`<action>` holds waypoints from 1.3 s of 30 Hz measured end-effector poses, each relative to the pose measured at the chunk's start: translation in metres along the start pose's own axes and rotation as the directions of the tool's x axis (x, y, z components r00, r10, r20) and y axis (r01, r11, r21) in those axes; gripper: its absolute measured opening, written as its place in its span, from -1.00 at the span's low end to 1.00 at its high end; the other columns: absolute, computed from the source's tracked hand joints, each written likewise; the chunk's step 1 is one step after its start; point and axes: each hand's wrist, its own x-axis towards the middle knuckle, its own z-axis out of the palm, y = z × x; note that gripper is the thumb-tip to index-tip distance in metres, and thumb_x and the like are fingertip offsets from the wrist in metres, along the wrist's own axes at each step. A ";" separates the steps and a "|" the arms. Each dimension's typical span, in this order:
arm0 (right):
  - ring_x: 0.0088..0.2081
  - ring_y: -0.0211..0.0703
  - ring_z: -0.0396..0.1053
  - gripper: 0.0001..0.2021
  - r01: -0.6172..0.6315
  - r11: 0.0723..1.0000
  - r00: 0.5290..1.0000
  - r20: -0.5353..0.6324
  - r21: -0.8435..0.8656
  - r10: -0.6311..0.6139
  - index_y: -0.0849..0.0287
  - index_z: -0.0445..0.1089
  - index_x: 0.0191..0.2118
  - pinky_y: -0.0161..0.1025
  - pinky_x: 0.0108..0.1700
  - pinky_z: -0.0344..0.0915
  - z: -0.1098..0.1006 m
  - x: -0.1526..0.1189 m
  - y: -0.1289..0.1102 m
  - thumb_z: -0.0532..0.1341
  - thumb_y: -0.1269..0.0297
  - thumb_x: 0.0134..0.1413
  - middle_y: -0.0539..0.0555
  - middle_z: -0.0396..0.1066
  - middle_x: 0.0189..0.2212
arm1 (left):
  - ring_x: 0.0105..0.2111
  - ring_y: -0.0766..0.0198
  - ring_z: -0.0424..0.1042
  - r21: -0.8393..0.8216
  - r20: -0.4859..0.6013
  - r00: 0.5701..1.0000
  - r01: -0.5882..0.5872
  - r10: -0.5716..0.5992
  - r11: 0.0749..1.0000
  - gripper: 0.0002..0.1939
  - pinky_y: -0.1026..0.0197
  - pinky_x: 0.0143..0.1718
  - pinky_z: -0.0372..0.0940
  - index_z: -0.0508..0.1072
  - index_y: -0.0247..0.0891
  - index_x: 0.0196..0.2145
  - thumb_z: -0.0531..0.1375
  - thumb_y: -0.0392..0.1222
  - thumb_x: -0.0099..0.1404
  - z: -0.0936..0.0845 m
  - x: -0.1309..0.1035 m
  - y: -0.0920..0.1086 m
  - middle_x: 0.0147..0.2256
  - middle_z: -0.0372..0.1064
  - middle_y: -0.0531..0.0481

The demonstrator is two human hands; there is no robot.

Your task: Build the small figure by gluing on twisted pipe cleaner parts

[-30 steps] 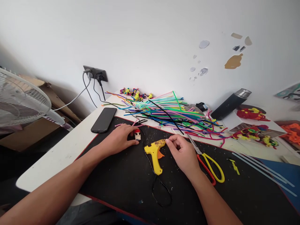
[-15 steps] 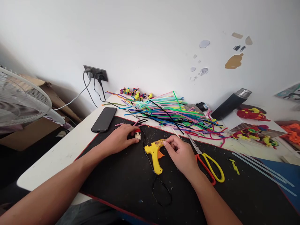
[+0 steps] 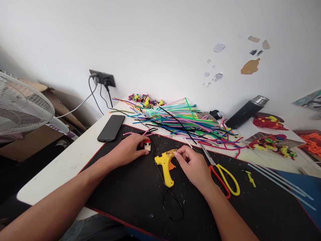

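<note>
My left hand [image 3: 131, 149] is closed around the side of a small fuzzy figure [image 3: 147, 146], white with a red top and black eyes. The figure stands on the black mat. A yellow glue gun [image 3: 165, 165] with an orange trigger lies just right of it, its stained nozzle end pointing at my right hand [image 3: 192, 162]. The right thumb and fingers are pinched together at that nozzle end. What they hold is mostly hidden; a speck of red shows above the fingers. Scissors [image 3: 222, 174] with red and yellow handles lie beside my right wrist.
Pipe cleaners [image 3: 175, 117] are heaped behind the mat [image 3: 120, 194]. A phone [image 3: 111, 128] lies at the left, and a dark flask [image 3: 245, 112] leans at the back right. Clear glue sticks [image 3: 281, 184] and a small yellow-green piece [image 3: 250, 179] lie on the right. The gun's cord [image 3: 173, 219] loops in front.
The figure in my left hand has turned slightly, and more of its front shows. My right hand has barely moved and stays at the glue gun's nozzle.
</note>
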 end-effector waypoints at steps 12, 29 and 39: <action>-0.57 -0.22 0.21 -0.72 -0.008 1.000 1.000 0.013 0.019 0.008 0.08 0.45 -0.29 -0.24 -0.45 0.06 0.000 0.000 0.000 0.19 0.02 0.36 -0.10 0.26 -0.63 | -0.09 -0.04 0.51 0.005 0.012 1.000 0.026 -0.026 1.000 -0.44 0.01 -0.04 0.37 0.48 -0.16 0.21 0.30 0.05 0.31 -0.002 -0.001 0.002 -0.14 0.53 -0.10; -0.57 -0.24 0.22 -0.75 0.014 1.000 1.000 0.027 0.012 -0.014 0.10 0.46 -0.28 -0.27 -0.43 0.07 0.000 -0.001 -0.001 0.19 0.07 0.36 -0.13 0.25 -0.63 | -0.08 -0.03 0.49 0.113 -0.066 0.996 -0.059 0.066 0.992 -0.58 -0.03 0.01 0.36 0.48 -0.18 0.11 0.31 -0.04 0.34 -0.002 -0.002 0.007 -0.13 0.52 -0.09; -0.58 -0.25 0.20 -0.76 0.019 1.000 0.999 0.027 0.008 -0.019 0.10 0.45 -0.29 -0.27 -0.44 0.07 0.000 -0.001 -0.002 0.20 0.09 0.36 -0.14 0.23 -0.65 | 0.00 -0.05 0.48 0.162 -0.107 0.986 -0.113 0.131 0.980 -0.64 -0.03 0.03 0.37 0.46 -0.16 0.08 0.32 -0.11 0.35 -0.002 -0.004 0.009 -0.05 0.54 -0.11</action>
